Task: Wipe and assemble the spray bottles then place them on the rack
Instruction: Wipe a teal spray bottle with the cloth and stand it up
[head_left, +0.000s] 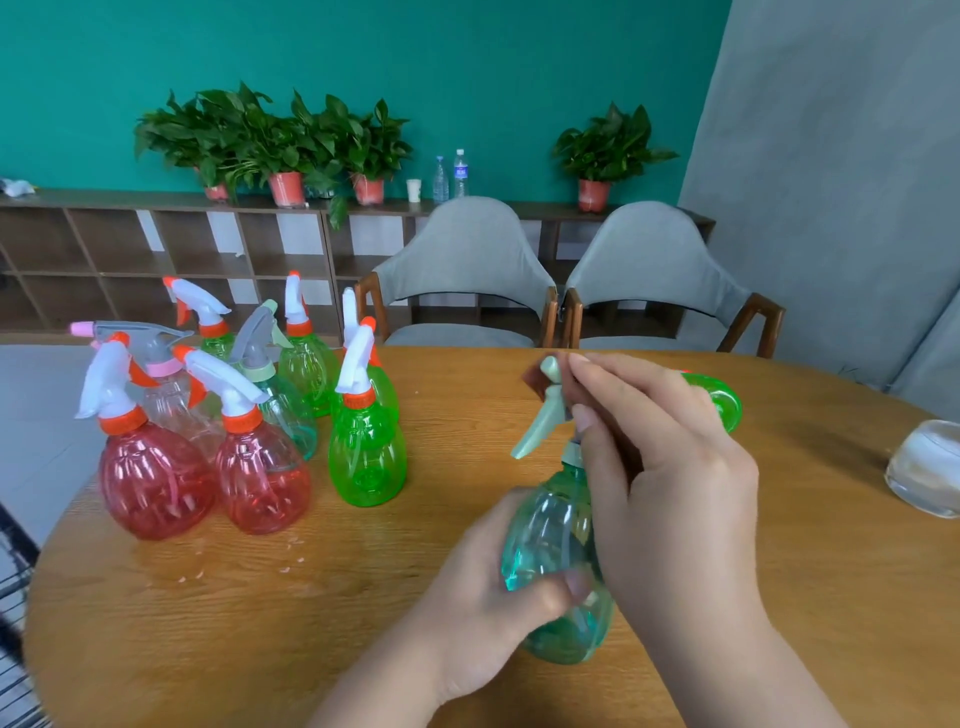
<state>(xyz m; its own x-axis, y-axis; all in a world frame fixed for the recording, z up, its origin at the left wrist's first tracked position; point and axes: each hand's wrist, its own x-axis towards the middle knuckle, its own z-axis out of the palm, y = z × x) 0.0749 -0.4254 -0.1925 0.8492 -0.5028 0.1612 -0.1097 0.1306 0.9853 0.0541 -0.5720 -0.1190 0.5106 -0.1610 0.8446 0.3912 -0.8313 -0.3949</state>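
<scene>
A teal spray bottle (550, 540) with a pale green trigger head stands tilted over the wooden table (363, 623). My left hand (498, 608) grips its body from below. My right hand (670, 467) pinches a brown cloth (537, 376) against the top of the trigger head. On the left of the table stand several assembled spray bottles: two red ones (156, 478), green ones (366, 457), a clear one and a teal one. A green bottle (719, 397) lies on its side behind my right hand, partly hidden.
A clear glass bowl (927, 467) sits at the table's right edge. Water drops (244, 564) lie in front of the red bottles. Two grey chairs (467, 275) stand behind the table. A dark wire rack (15, 597) shows at the far left edge.
</scene>
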